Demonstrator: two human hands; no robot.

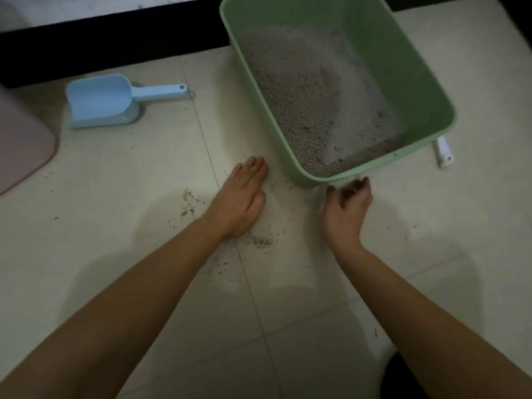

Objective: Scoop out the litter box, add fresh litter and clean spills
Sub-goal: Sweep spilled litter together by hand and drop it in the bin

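Observation:
A green litter box point(414, 67) stands on the tiled floor, with grey litter point(305, 90) heaped toward its left and near side. Spilled litter grains point(190, 201) lie scattered on the tiles in front of the box. My left hand point(244, 197) rests edge-down on the floor just left of the box's near corner, fingers straight and together. My right hand point(349, 204) hovers cupped below the box's front rim, palm up, with a small pinch of litter in its curled fingers. A light blue scoop point(103, 102) lies on the floor to the far left.
A pink container's corner point(20, 145) sits at the left edge. A white handle-like piece point(443, 152) pokes out from behind the box's right corner. A dark strip point(115, 44) runs along the wall at the back. More grains point(260, 241) lie by my left wrist.

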